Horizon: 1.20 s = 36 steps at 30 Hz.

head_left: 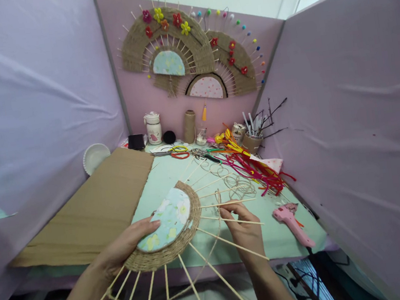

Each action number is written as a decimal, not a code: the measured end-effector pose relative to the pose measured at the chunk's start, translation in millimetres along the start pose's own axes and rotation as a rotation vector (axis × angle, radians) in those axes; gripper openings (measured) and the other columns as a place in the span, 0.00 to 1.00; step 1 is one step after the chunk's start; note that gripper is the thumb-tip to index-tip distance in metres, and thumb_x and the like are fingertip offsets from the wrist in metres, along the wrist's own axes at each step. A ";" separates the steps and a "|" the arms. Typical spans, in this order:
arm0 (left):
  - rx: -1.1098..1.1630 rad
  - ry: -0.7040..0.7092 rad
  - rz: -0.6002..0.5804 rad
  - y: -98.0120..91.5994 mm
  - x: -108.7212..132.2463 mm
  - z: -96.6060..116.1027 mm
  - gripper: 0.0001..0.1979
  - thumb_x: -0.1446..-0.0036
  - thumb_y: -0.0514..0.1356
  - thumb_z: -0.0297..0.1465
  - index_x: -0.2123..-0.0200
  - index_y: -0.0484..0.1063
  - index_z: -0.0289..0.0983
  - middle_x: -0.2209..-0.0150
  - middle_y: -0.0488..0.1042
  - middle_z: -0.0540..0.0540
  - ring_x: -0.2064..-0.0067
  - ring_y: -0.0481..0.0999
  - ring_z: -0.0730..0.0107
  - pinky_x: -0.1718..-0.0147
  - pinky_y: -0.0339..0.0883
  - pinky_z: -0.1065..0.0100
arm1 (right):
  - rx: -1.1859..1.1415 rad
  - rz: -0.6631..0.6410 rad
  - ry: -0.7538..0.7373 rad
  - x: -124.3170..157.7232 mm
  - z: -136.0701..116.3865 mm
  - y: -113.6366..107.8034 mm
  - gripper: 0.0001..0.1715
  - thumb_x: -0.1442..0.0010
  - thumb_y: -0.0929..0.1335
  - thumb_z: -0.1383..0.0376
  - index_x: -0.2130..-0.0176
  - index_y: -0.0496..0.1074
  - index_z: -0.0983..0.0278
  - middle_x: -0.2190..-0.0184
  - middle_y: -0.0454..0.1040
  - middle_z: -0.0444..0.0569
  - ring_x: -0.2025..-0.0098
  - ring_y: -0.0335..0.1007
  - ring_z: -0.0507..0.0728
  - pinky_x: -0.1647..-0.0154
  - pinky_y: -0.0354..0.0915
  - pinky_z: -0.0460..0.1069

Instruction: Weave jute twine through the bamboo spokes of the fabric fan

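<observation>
My left hand (139, 233) grips a half-round woven fan (197, 204), its thumb on the light-blue floral fabric (173, 215) and its fingers hidden underneath. Brown twine is woven in rows round the curved edge, and thin wooden sticks (194, 288) fan out from it. To the right of the weave, my right hand (239, 218) pinches the twine (218, 233) between thumb and fingers among the sticks. That strand hangs in a loose loop below the fan, past the lower sticks. Part of the fan's lower left edge rests over my left wrist.
Brown cardboard (93, 208) lies at left. A pink glue gun (293, 224) sits at right with its cord over the edge. Behind are coiled twine (239, 186), pipe cleaners (257, 167), scissors (180, 155), a twine spool (189, 126) and a jar (153, 127). Decorated fans (166, 36) hang on the back panel.
</observation>
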<state>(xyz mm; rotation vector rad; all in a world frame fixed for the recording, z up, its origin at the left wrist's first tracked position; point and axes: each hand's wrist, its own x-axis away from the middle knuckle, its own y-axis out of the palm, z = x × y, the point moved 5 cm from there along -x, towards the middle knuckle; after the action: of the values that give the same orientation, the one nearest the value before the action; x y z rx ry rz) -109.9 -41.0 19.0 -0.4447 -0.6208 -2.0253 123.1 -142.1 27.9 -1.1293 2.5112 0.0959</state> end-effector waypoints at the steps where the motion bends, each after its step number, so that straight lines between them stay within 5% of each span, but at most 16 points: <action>1: -0.008 0.003 -0.007 -1.0 -1.5 -0.7 0.17 0.59 0.70 0.36 0.65 0.79 0.35 0.65 0.81 0.42 0.63 0.79 0.63 0.64 0.72 0.70 | -0.003 0.002 0.000 0.1 0.4 0.1 0.07 0.46 0.70 0.61 0.72 0.75 0.62 0.70 0.76 0.48 0.65 0.69 0.56 0.60 0.62 0.50; 36: -0.100 -0.014 -0.026 -8.3 -6.9 -5.4 0.16 0.58 0.70 0.38 0.64 0.79 0.38 0.62 0.81 0.45 0.64 0.79 0.67 0.65 0.72 0.73 | -0.090 -0.026 -0.058 4.7 4.0 0.8 0.04 0.44 0.69 0.63 0.68 0.75 0.61 0.66 0.73 0.49 0.60 0.68 0.57 0.57 0.64 0.52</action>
<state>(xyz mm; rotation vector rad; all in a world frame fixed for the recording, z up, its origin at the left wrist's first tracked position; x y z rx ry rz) -114.0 -35.9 8.9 -0.5129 -0.5378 -2.0866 120.9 -144.0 22.4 -1.1766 2.4619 0.2340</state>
